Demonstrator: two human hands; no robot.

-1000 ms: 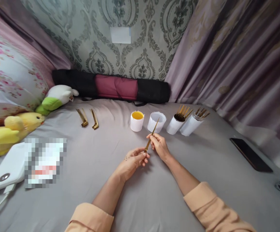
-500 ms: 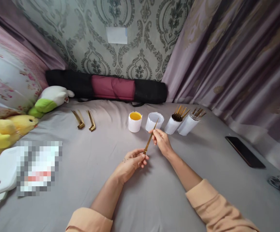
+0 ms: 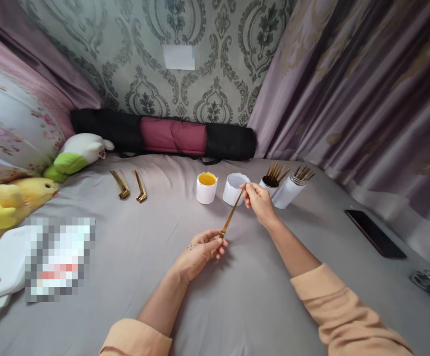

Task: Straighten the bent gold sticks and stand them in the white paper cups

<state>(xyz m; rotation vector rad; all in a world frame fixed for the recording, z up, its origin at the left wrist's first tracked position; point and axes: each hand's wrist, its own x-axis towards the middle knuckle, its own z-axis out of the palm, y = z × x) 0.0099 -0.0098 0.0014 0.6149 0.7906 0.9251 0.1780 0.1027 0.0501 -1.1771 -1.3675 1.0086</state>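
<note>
A slender golden-brown stick runs slantwise between my two hands. My left hand pinches its lower, thicker end between thumb and fingers. At the thin upper end, my right hand is closed with thumb and forefinger on the tip. Just behind that tip stands a white, wide-mouthed cup. Beside it on the left is a white cup with a yellow inside. My right hand partly hides a white holder full of thin brown sticks. Another white holder with similar sticks leans to its right.
Two small bundles of bent golden sticks lie at the left. A dark phone rests at the right. Plush toys, a white power bank and a blurred packet line the left side. A long black-and-maroon bag lies along the wall.
My right hand has slid up and to the right along the stick to its thin tip, now covering part of a holder. My left hand has stayed in place.
</note>
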